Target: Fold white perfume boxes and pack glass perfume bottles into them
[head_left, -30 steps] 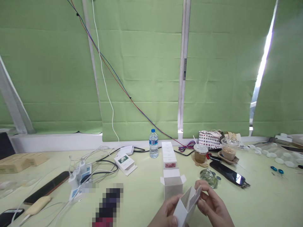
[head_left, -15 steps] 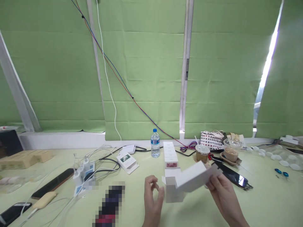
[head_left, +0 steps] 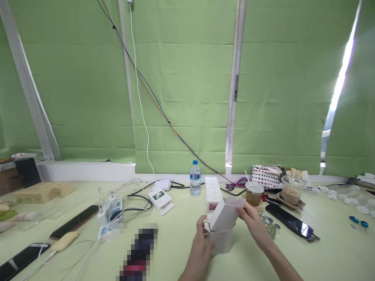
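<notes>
A small white cardboard box (head_left: 221,242) stands on the table in front of me, its top side open. My left hand (head_left: 200,246) is closed around its left side, thumb on the near face and fingers at the upper edge. My right hand (head_left: 254,224) pinches the upper right edge of a folded white cardboard piece (head_left: 227,214). That piece leans at a tilt over the box opening, its lower end at the opening. Whether it is joined to the box I cannot tell. Behind it, a row of white boxes (head_left: 213,191) reaches back toward the wall.
A water bottle (head_left: 195,178), an iced drink cup (head_left: 253,193) and a black phone (head_left: 288,222) lie around the boxes. Small glass bottles (head_left: 268,224) stand beyond my right wrist. Leftward are a power strip (head_left: 109,216) with tangled cables and an opened white carton (head_left: 161,200).
My left hand has moved right and closed on the box. My right hand has brought the cardboard piece leftward and tilted it steeper over the opening. The view has shifted slightly.
</notes>
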The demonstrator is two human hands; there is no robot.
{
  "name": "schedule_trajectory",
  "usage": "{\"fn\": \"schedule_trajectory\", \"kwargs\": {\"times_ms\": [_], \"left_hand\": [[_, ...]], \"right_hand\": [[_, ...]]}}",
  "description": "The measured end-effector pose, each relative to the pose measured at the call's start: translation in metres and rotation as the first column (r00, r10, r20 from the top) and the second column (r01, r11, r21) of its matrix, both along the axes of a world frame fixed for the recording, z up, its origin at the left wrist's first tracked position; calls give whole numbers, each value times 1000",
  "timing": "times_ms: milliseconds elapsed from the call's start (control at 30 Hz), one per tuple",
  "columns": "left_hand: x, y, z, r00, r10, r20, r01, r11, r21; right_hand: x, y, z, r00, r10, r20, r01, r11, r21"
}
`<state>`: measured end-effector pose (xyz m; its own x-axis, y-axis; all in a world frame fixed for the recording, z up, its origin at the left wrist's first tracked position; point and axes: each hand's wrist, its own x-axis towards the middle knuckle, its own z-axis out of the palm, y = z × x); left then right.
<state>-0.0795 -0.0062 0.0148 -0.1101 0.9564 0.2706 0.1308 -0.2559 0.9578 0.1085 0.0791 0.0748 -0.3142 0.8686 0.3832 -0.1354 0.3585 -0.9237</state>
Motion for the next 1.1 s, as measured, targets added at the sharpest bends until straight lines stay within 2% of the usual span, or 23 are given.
{"fn": "schedule_trajectory", "kwargs": {"times_ms": [100, 233, 367, 533, 767, 933, 1100], "left_hand": [[1, -3, 4, 1000, 1, -11, -1, 1000, -7], [2, -4, 0, 997, -4, -78, 4, 1000, -2], [2, -4, 0, 996, -10, -91, 11, 1000, 4], [3, -3, 7, 997, -28, -76, 26, 999, -28], [3, -3, 8, 997, -31, -64, 29, 999, -36], [-1, -3, 0, 999, -26, -23, 26, 1000, 3], [-5, 2, -10, 995, -14, -100, 19, 999, 50]], "right_hand": [[4, -2, 2, 995, 34, 91, -38, 998, 40], [6, -3, 4, 983, -4, 181, -17, 993, 114], [8, -1, 6, 973, -21, 229, -14, 988, 151], [8, 1, 12, 962, -39, 269, -13, 982, 187], [0, -8, 20, 930, -73, 361, -18, 970, 243], [-14, -17, 2, 901, -8, 434, -122, 955, 270], [-12, -15, -27, 887, -76, 455, -95, 935, 341]]}}
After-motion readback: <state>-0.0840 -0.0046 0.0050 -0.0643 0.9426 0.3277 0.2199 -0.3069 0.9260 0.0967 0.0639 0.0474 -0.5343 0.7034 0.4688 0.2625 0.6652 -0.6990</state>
